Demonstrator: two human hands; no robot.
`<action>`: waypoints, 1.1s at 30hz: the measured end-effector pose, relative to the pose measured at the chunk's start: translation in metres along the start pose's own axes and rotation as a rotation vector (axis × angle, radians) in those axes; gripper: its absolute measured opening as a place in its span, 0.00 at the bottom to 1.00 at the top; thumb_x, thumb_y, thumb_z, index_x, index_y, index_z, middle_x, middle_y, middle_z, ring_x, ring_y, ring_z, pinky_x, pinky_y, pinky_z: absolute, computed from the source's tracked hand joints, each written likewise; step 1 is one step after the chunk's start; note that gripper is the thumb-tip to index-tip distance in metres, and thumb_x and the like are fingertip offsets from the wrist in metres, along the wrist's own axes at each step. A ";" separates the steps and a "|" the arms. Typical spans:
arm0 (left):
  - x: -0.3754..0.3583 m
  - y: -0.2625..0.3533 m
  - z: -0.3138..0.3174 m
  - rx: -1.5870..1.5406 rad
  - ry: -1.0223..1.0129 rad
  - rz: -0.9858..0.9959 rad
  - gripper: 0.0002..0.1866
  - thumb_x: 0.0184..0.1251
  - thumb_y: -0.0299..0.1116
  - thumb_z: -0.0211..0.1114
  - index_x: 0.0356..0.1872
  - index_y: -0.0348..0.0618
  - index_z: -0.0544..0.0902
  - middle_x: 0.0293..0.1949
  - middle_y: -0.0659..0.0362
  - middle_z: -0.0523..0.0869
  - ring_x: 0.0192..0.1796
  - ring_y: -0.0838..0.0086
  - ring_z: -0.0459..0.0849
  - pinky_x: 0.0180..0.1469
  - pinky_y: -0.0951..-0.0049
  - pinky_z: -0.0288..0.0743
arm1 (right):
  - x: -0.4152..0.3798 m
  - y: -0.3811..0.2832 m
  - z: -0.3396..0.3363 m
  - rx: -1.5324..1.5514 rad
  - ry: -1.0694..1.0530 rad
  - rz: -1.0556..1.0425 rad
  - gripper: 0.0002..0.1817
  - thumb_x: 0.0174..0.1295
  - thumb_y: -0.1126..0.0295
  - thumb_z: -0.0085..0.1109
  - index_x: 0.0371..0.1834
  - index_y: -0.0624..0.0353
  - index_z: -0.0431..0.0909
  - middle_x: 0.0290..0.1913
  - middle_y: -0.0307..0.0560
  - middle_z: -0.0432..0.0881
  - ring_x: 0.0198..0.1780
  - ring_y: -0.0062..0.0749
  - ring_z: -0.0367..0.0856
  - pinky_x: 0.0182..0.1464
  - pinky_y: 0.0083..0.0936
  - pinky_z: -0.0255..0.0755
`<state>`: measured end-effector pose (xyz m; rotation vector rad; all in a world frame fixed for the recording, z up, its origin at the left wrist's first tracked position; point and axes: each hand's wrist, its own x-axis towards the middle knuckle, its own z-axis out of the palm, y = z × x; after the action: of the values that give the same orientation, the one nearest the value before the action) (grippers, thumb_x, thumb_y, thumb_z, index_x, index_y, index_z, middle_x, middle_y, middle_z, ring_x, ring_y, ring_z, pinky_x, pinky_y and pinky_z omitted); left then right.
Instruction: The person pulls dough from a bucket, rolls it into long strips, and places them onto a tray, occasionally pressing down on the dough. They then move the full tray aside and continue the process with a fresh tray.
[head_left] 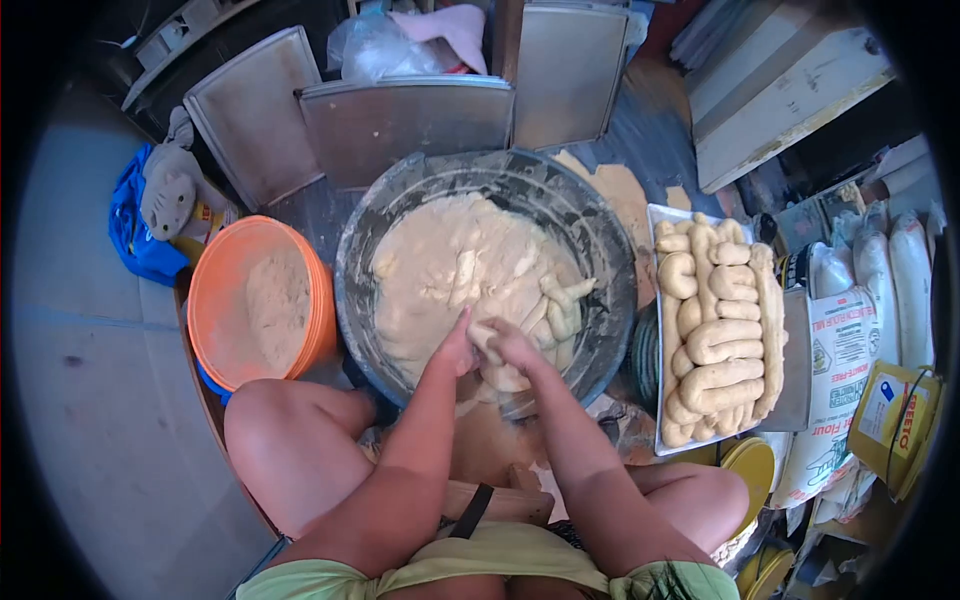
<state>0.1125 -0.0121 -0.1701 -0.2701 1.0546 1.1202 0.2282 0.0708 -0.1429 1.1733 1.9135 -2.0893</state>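
Observation:
Over the near side of a large dark tub [360, 230], both my hands are closed on a piece of dough [484, 338]. My left hand [457, 346] grips it from the left, fingers pointing forward. Curled round it from the right is my right hand [514, 347]. Some dough hangs below the hands toward the tub's near rim. A big pale mass of dough [430, 250] fills most of the tub. Several twisted dough strips [562, 300] lie on its right side.
An orange bucket [318, 320] holding flour [280, 305] stands left of the tub. To the right, a tray [655, 400] is loaded with rolled dough pieces [722, 350]. Flour bags [840, 360] and a yellow container [893, 415] sit farther right. Metal trays [410, 125] lean behind the tub.

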 end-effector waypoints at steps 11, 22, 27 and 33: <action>-0.160 0.071 0.139 -0.067 -0.158 0.615 0.14 0.64 0.45 0.59 0.39 0.45 0.74 0.17 0.67 0.67 0.18 0.82 0.67 0.19 0.80 0.65 | -0.099 -0.045 0.036 0.098 -0.130 -0.341 0.18 0.52 0.65 0.67 0.40 0.62 0.72 0.31 0.39 0.76 0.34 0.22 0.75 0.37 0.23 0.71; -0.160 0.095 0.227 0.153 -0.250 0.636 0.18 0.66 0.50 0.57 0.40 0.45 0.72 0.19 0.63 0.69 0.20 0.78 0.69 0.24 0.76 0.67 | -0.315 -0.111 -0.101 -0.133 -0.047 -0.381 0.44 0.54 0.69 0.63 0.71 0.54 0.46 0.50 0.48 0.72 0.46 0.28 0.74 0.42 0.25 0.73; -0.131 0.076 0.379 0.517 -0.397 0.665 0.20 0.66 0.52 0.55 0.42 0.43 0.70 0.30 0.58 0.75 0.33 0.68 0.75 0.39 0.67 0.75 | -0.386 -0.118 -0.192 -0.260 0.703 -0.514 0.35 0.53 0.67 0.64 0.65 0.55 0.60 0.64 0.49 0.65 0.62 0.37 0.66 0.62 0.30 0.61; -0.058 0.037 0.468 1.044 -0.097 0.750 0.43 0.55 0.59 0.61 0.65 0.38 0.62 0.59 0.45 0.70 0.55 0.55 0.74 0.50 0.56 0.72 | -0.387 -0.040 -0.263 -0.714 0.983 -0.261 0.28 0.49 0.70 0.63 0.58 0.53 0.71 0.54 0.52 0.71 0.54 0.47 0.70 0.59 0.32 0.63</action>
<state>0.3376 0.2751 0.1304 1.0702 1.5572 1.0429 0.6051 0.1458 0.1280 1.9561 2.9174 -0.6331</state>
